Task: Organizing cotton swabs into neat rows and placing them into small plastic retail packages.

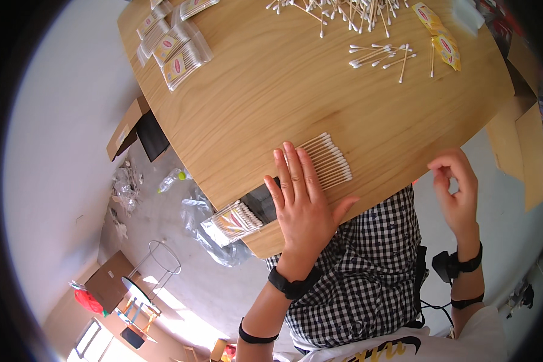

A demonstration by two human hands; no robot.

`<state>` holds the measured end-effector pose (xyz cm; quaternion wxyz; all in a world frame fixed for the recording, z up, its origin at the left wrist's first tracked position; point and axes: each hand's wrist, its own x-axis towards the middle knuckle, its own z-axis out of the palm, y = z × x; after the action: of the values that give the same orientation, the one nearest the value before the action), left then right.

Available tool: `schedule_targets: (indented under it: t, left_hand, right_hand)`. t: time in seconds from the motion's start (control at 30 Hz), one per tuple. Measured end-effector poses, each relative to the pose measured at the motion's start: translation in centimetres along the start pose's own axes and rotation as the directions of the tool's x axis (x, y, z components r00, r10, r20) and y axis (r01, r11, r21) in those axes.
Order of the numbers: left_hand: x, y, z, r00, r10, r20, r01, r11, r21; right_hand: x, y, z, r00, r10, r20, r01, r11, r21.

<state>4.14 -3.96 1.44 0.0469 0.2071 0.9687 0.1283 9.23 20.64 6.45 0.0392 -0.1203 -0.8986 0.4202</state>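
Note:
My left hand [301, 202] lies flat, fingers stretched and thumb out, over a neat row of wooden-stick cotton swabs [330, 161] near the table's front edge. Their white tips fan out beyond its right side. Partly under the fingers is a dark flat piece [261, 204], its full shape hidden. Left of it, a clear packet of cotton swabs [236, 221] with a yellow label rests at the table edge. Off the table's right edge my right hand [458, 187] hangs in the air, its fingers loosely curved apart from the thumb, with nothing visible in it.
Loose cotton swabs [356, 12] are heaped at the far side, with a small scattered group [383, 55] nearer. Yellow packets [446, 51] lie at the far right. Filled swab packets [178, 60] are piled at the far left. Cardboard boxes [510, 145] stand beside the wooden table [253, 108].

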Motion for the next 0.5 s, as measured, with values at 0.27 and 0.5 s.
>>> schedule_targets:
  t: [0.27,0.5]
  left_hand:
    - [0.5,0.5,0.6,1.000,-0.014,0.020,0.013,0.998,0.054]
    - [0.4,0.4,0.5,1.000,-0.008,0.024,0.008,1.000,0.012]
  right_hand:
    - [3.3,-0.1,8.7,0.893,-0.450,-0.002,0.439,0.872,0.216]
    - [3.4,0.2,9.6,0.897,-0.442,0.002,0.434,0.880,0.194]
